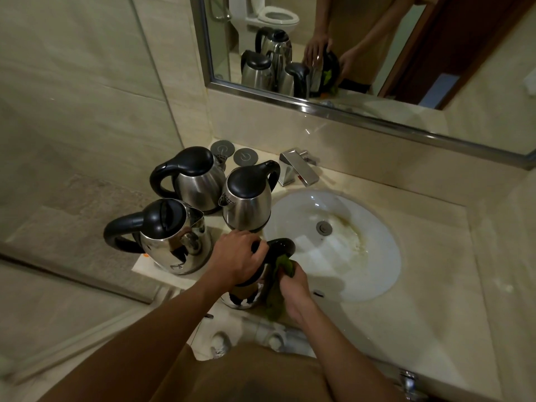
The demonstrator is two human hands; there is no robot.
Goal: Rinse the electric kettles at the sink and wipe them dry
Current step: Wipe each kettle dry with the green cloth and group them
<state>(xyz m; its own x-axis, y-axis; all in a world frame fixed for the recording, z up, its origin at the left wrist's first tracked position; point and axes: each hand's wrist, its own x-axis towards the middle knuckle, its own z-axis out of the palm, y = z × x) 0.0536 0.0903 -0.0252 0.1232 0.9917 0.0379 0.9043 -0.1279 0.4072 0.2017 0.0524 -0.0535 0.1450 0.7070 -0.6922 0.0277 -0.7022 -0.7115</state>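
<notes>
The person stands at a beige stone counter point(429, 256) with a white oval sink point(377, 227) set into it; a chrome tap point(298, 171) sits at the far rim of the sink. The left hand point(239, 258) is closed over the black top of a steel kettle point(246, 297) standing at the near left edge of the sink; the right hand point(295, 291) is clenched on a green cloth point(282, 268), pressing it against the kettle's right side. Three more steel kettles stand on the counter to the left: a near-left kettle point(171, 242) with its black handle pointing left, a far-left kettle point(194, 181), and a middle kettle point(249, 198) just beside the sink; two round grey bases point(245, 157) lie beyond them by the wall. A mirror point(377, 53) above reflects the kettles and both hands.
</notes>
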